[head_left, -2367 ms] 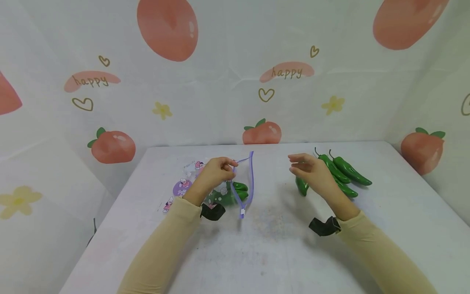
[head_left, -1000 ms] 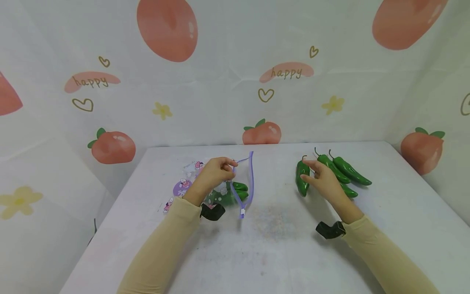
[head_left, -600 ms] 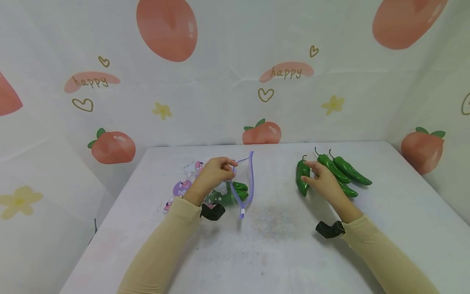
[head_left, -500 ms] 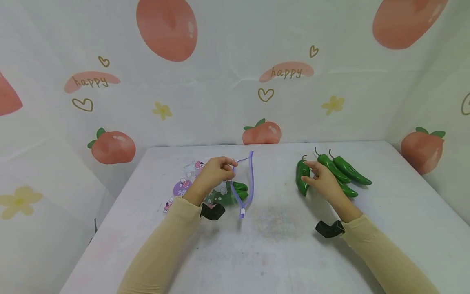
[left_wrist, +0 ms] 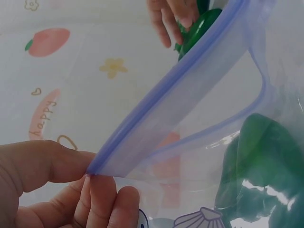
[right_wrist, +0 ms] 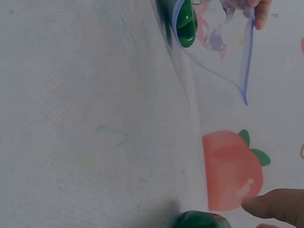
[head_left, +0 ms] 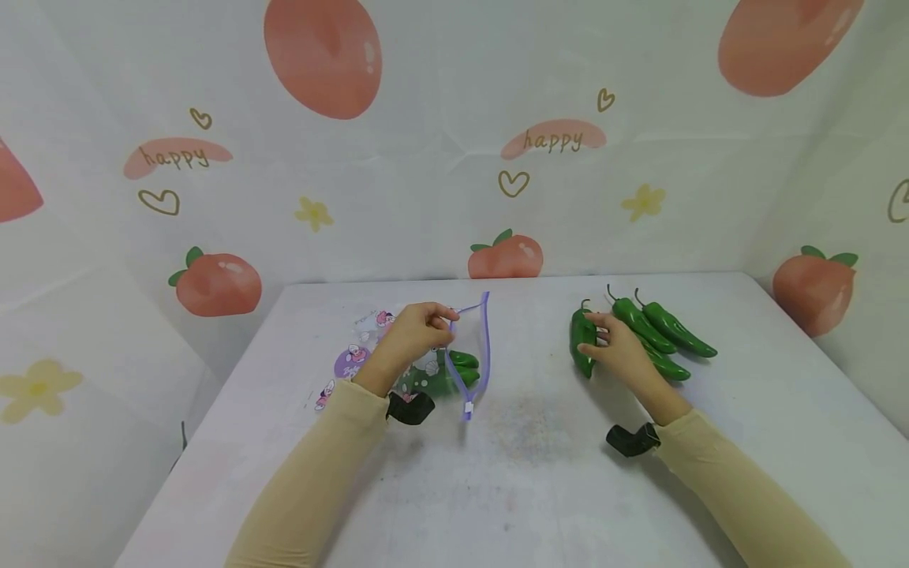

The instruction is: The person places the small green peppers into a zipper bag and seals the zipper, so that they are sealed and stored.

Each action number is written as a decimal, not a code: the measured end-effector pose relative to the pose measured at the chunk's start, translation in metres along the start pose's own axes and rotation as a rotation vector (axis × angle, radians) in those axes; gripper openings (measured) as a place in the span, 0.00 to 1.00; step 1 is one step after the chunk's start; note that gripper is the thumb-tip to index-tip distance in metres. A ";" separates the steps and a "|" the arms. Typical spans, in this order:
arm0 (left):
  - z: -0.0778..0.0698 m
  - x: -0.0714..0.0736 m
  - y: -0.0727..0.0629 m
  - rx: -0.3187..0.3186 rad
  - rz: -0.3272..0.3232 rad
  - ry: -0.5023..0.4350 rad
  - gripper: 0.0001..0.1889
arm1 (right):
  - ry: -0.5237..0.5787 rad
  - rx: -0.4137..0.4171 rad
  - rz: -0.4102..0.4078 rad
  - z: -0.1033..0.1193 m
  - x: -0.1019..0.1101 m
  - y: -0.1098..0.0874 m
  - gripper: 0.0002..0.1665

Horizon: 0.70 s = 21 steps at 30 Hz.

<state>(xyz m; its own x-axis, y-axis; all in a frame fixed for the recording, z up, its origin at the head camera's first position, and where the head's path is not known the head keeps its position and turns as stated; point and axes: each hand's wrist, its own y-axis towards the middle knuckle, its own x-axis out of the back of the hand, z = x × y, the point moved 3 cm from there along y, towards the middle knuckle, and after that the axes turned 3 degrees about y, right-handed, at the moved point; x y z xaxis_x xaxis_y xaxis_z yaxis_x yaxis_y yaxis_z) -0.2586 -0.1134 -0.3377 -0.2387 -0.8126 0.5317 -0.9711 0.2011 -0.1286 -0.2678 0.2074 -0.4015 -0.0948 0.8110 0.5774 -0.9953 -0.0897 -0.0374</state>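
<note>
a person in beige sleeves works with both hands at a white table, a clear plastic bag on one side and green peppers on the other. the left hand pinches the bag's purple edge between thumb and fingers, as the left wrist view shows up close. the bag's mouth gapes toward the right hand, a white slider at its near end. green peppers lie inside the bag, the ends of two bagged peppers showing at the opening.

across the table, the right hand is at a single green pepper, its thumb and fingers moderately apart; whether they touch the pepper cannot be told. that pepper lies lengthwise away from the person, stem at the far end, well apart from the bag. just beyond the hand, on its right, three more peppers rest close together, stems pointing away.

a black band sits at the left wrist, with another black band at the right. behind the table hangs a white cloth printed with peaches, yellow flowers, hearts and the word "happy".
</note>
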 end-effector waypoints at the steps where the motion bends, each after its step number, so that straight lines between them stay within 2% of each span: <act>1: 0.000 0.000 0.000 0.001 0.001 0.003 0.15 | -0.006 0.006 -0.005 0.000 -0.001 0.001 0.38; 6: 0.000 0.000 0.000 0.004 0.004 0.002 0.16 | -0.020 0.022 -0.020 -0.002 -0.003 0.003 0.38; 21: -0.001 -0.001 -0.001 -0.039 0.014 -0.012 0.16 | -0.073 -0.015 -0.010 -0.005 -0.010 0.008 0.40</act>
<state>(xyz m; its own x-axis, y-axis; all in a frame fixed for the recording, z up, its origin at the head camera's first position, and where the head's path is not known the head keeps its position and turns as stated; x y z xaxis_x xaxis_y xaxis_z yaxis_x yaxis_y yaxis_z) -0.2577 -0.1121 -0.3369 -0.2525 -0.8162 0.5196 -0.9669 0.2335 -0.1031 -0.2749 0.2017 -0.4118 -0.0834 0.7674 0.6357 -0.9964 -0.0723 -0.0435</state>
